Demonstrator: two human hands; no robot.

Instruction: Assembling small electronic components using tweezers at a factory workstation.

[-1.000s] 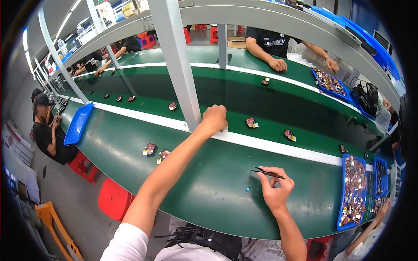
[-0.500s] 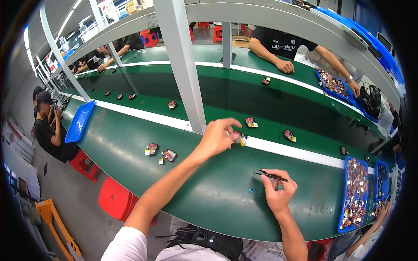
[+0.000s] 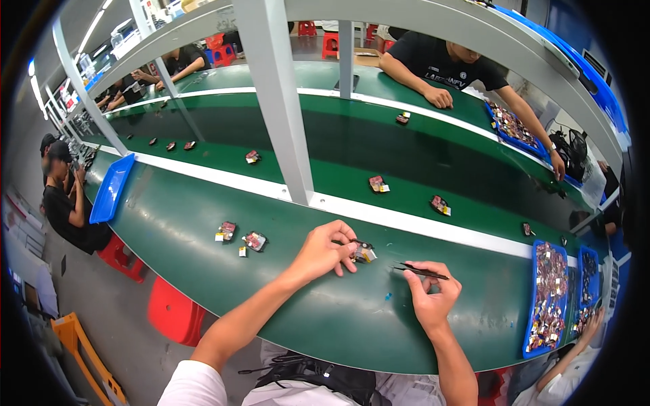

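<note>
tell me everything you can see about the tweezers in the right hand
The tweezers are slim and dark, perhaps metal, with two thin arms tapering to fine points that look slightly parted. The right hand pinches them between thumb and fingers above the green table. They slant slightly, tips toward picture left, rear end to the right. Nothing shows between the tips.

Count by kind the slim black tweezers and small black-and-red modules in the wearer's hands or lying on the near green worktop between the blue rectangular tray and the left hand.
Small black-and-red modules: 3 (one in the left hand, two on the near green worktop)
Slim black tweezers: 1 (in the right hand)
Total: 4
</note>
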